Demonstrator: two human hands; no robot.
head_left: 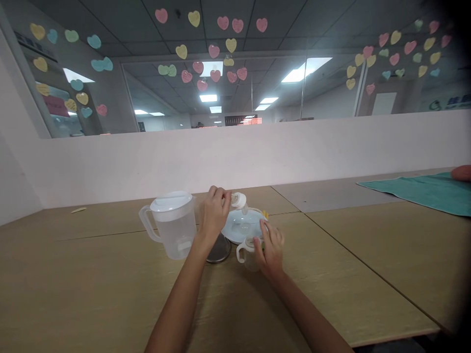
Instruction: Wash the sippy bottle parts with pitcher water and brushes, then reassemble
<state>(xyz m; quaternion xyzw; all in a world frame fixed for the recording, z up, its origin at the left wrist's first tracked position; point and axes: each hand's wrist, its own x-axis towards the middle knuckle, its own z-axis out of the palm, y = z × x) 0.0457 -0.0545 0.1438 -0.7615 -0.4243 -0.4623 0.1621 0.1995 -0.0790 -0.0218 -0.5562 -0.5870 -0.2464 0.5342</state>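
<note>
My left hand (216, 210) pinches a small white lid (240, 200) with a clear part below it, held tilted above a pale blue bowl (228, 231). My right hand (271, 247) grips the right side of a small clear cup (250, 260) with a white handle, which stands upright in front of the bowl. Part of the cup is hidden behind my fingers. Partly behind my left wrist lies a dark round plate or disc (220, 250). To the left stands a translucent plastic pitcher (175, 233) with a white lid and handle.
A green cloth (427, 192) lies at the far right, with another person's hand (461, 173) on it. At the back left is a small tan strip (78, 210). Seams cross the wooden tabletop (331, 284); a white wall (235, 159) rises behind it.
</note>
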